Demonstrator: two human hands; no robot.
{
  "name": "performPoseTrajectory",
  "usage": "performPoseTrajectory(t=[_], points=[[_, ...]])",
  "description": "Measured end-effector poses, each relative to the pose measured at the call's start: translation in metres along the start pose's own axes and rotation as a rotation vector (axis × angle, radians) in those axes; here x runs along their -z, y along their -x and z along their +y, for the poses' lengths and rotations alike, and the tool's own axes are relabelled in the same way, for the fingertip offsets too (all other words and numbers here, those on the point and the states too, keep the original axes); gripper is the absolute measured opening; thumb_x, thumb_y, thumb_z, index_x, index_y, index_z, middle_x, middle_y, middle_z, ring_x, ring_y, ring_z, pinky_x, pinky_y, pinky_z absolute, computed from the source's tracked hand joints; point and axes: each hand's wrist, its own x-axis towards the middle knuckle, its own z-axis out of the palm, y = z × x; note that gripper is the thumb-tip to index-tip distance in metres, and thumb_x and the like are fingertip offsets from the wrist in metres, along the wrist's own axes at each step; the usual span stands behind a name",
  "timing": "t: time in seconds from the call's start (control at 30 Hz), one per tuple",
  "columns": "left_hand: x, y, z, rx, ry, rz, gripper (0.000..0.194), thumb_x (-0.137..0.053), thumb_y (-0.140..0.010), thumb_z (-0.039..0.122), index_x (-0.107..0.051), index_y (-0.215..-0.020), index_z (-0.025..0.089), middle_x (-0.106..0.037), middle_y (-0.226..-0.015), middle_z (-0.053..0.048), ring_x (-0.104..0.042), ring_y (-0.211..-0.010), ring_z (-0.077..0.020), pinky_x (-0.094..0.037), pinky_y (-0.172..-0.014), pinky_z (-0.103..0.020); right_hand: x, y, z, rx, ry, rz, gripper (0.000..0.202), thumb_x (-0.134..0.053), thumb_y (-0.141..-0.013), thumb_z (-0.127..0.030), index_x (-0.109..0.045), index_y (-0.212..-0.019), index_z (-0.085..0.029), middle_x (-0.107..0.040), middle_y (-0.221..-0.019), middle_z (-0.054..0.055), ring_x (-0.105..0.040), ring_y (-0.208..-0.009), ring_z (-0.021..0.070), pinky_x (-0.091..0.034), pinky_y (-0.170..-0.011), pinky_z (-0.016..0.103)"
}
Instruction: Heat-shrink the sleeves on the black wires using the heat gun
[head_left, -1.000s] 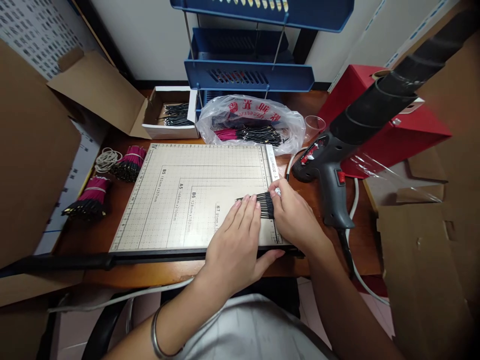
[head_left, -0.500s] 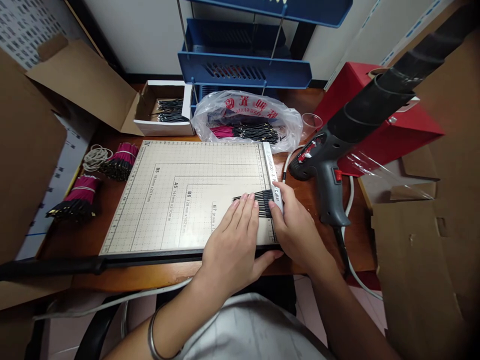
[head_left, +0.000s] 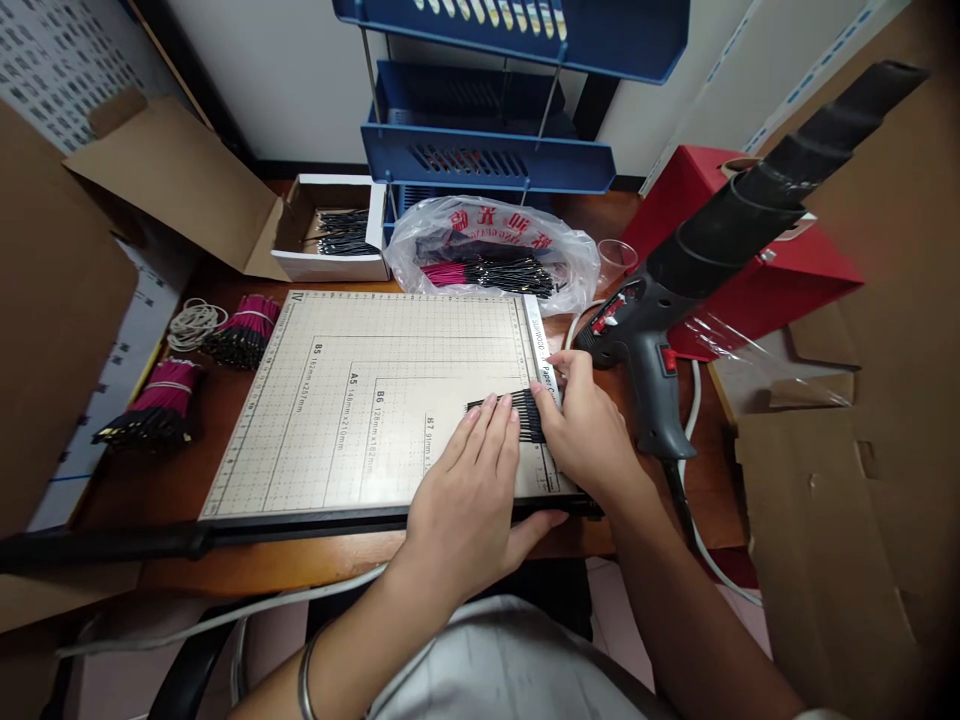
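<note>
Black wires (head_left: 529, 416), one row: thin, dark, alike in form, laid side by side in a flat band; we see pale board between strands, too fine for us to count. Orientation: long axis left to right, roughly parallel to the near edge of the board; one set of ends points left, showing just beyond the fingertips, the other points right, toward the white strip (head_left: 539, 338). Location: flat on the right-hand part of the gridded paper cutter (head_left: 337, 450), itself on our wooden tabletop (head_left: 716, 500). Left hand (head_left: 469, 490): palm down over the row, four fingers together, thumb spread apart, covering the wires without clasping them. Right hand (head_left: 589, 430): bent at the row's right end, beside the white strip, thumb and forefinger tips apart; we cannot tell whether it is clamped on anything. Surroundings: two banded pink-and-black bundles (head_left: 171, 385), left of the cutter; one plastic bag (head_left: 480, 218) holding similar pieces, behind it; one dark hot-air gun (head_left: 651, 385) with red switch, to its right
</note>
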Motion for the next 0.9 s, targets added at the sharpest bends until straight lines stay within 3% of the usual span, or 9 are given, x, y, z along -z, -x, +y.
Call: performPoseTrajectory(t=[0.1, 0.2, 0.3, 0.4, 0.5, 0.67, 0.77, 0.83, 0.9], points=[[-0.001, 0.000, 0.000, 0.007, 0.007, 0.002, 0.094, -0.042, -0.096, 0.072, -0.042, -0.150, -0.005, -0.038, -0.161, -0.023, -0.034, -0.153, -0.0330, -0.027, -0.127, -0.045, 0.005, 0.002, 0.004, 0.024, -0.112, 0.086, 0.030, -0.049, -0.097, -0.041, -0.051, -0.122, -0.023, -0.070, -0.122, 0.012, -0.069, -0.104, 0.0312, -0.052, -0.091, 0.052], [0.002, 0.001, 0.000, 0.006, 0.024, 0.024, 0.094, -0.044, -0.096, 0.072, -0.040, -0.152, -0.003, -0.037, -0.163, -0.022, -0.033, -0.154, -0.0323, -0.028, -0.126, -0.044, 0.022, 0.007, 0.017, 0.087, -0.208, 0.414, 0.033, -0.055, -0.096, -0.044, -0.054, -0.121, -0.022, -0.069, -0.115, 0.012, -0.068, -0.094, 0.0238, -0.057, -0.084, 0.042], [0.010, 0.004, -0.004, -0.006, 0.067, 0.074, 0.086, -0.045, -0.099, 0.065, -0.038, -0.153, -0.001, -0.038, -0.163, -0.021, -0.031, -0.155, -0.0318, -0.026, -0.127, -0.047, 0.042, 0.010, 0.039, 0.097, 0.026, 0.650, 0.042, -0.059, -0.094, -0.043, -0.058, -0.130, -0.020, -0.064, -0.125, 0.016, -0.065, -0.107, 0.0298, -0.055, -0.095, 0.050], [0.020, 0.006, -0.013, 0.016, 0.098, 0.139, 0.070, -0.046, -0.104, 0.052, -0.038, -0.152, 0.003, -0.046, -0.159, -0.020, -0.034, -0.153, -0.0312, -0.018, -0.128, -0.053, 0.049, 0.010, 0.060, 0.123, 0.180, 0.461, 0.074, -0.060, -0.092, -0.040, -0.036, -0.156, -0.013, -0.044, -0.155, 0.023, -0.042, -0.144, 0.0399, -0.037, -0.117, 0.062], [0.026, 0.005, -0.026, 0.074, 0.089, 0.186, 0.056, -0.049, -0.104, 0.043, -0.044, -0.149, 0.009, -0.056, -0.152, -0.016, -0.041, -0.149, -0.0311, -0.017, -0.128, -0.057, 0.043, 0.008, 0.070, 0.076, 0.198, 0.296, 0.071, -0.048, -0.095, -0.031, -0.029, -0.160, -0.009, -0.037, -0.162, 0.022, -0.040, -0.147, 0.0392, -0.039, -0.116, 0.062], [0.028, 0.005, -0.048, 0.167, 0.048, 0.152, 0.052, -0.046, -0.104, 0.043, -0.049, -0.147, 0.013, -0.057, -0.150, -0.015, -0.045, -0.146, -0.0335, -0.020, -0.126, -0.060, 0.039, 0.007, 0.067, 0.056, 0.248, 0.312, 0.063, -0.040, -0.094, -0.020, -0.037, -0.156, -0.008, -0.045, -0.156, 0.022, -0.045, -0.143, 0.0378, -0.043, -0.112, 0.062], [0.026, 0.008, -0.058, 0.232, 0.065, 0.130, 0.050, -0.044, -0.105, 0.042, -0.051, -0.145, 0.012, -0.056, -0.151, -0.016, -0.044, -0.147, -0.0340, -0.021, -0.126, -0.061, 0.042, 0.009, 0.058, 0.103, 0.233, 0.374, 0.062, -0.050, -0.094, -0.028, -0.042, -0.153, -0.011, -0.047, -0.154, 0.022, -0.046, -0.140, 0.0398, -0.040, -0.112, 0.065], [0.025, 0.010, -0.061, 0.251, 0.094, 0.116, 0.049, -0.043, -0.105, 0.039, -0.052, -0.144, 0.011, -0.056, -0.152, -0.016, -0.044, -0.148, -0.0330, -0.022, -0.126, -0.060, 0.043, 0.005, 0.049, 0.133, 0.027, 0.509, 0.060, -0.060, -0.091, -0.039, -0.051, -0.146, -0.016, -0.053, -0.147, 0.020, -0.053, -0.132, 0.0370, -0.042, -0.110, 0.063], [0.024, 0.010, -0.061, 0.266, 0.115, 0.102, 0.048, -0.043, -0.105, 0.037, -0.052, -0.144, 0.011, -0.056, -0.152, -0.015, -0.044, -0.148, -0.0318, -0.023, -0.127, -0.059, 0.045, -0.008, 0.039, 0.103, -0.439, 0.562, 0.053, -0.060, -0.091, -0.054, -0.062, -0.131, -0.019, -0.064, -0.130, 0.015, -0.065, -0.109, 0.0272, -0.055, -0.097, 0.050]])
